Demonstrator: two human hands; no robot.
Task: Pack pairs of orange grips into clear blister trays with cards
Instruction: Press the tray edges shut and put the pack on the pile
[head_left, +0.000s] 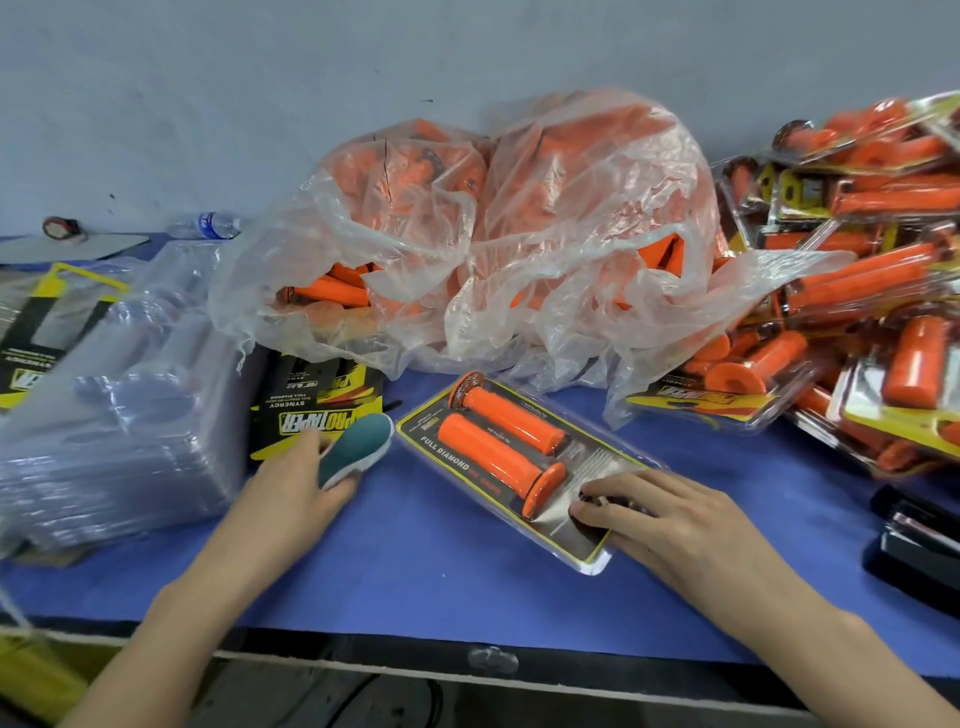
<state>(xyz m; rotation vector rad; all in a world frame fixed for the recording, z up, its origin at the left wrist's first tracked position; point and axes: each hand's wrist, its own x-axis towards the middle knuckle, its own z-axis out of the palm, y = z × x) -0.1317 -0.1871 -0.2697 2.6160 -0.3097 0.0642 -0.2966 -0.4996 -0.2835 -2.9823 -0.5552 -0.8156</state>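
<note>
On the blue worktop (415, 571) we see one clear tray (597, 452) with a printed card inside. It lies slanted in the middle, in front of us. Two orange grips (488, 457) lie in it side by side, touching, with their wide ends pointing in opposite directions.

The right hand (660, 514) rests on the near end of the tray. Its fingers (597, 506) are a little bent and press down on the plastic; they grasp nothing.

The left hand (296, 483) is well apart from the tray, at the left. Its fingers are stretched and released, and the tips touch a stack of cards (317, 410). A teal and white piece (358, 447) sits at the thumb; we cannot tell if it is worn or held.

Left of the cards is a pile of empty trays (119, 395). Behind, a thin plastic bag (493, 234) holds many loose grips, and at the right lies a heap of packed trays (857, 260).
</note>
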